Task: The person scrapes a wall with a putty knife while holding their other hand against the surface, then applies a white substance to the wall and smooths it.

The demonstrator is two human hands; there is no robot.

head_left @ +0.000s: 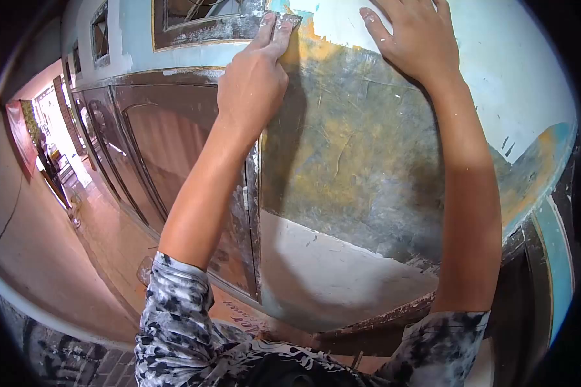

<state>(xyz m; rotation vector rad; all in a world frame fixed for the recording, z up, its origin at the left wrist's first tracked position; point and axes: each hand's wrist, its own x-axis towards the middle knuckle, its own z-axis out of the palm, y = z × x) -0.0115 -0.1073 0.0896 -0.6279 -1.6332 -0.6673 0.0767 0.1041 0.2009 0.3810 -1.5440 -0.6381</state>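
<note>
My left hand (pixel 255 77) pinches a flat blade (pixel 295 19) at its fingertips, above the bare patch (pixel 348 142) on the wall (pixel 516 71). The blade's visible edge runs roughly sideways. My right hand (pixel 423 42), farther from it, spreads open, empty, against the wall. Low down, red lettering (pixel 242 317) seemingly starts "Her"; I can't read the rest.

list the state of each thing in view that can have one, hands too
left hand, gripping the scraper blade, dusted white at the tips
scraper blade, held up to the wall
right hand, open, spread on the wall, partly cut off by the frame
wall, patchy, mottled grey-yellow between white areas
brown door, appears shut
far doorway, open, bright
</note>
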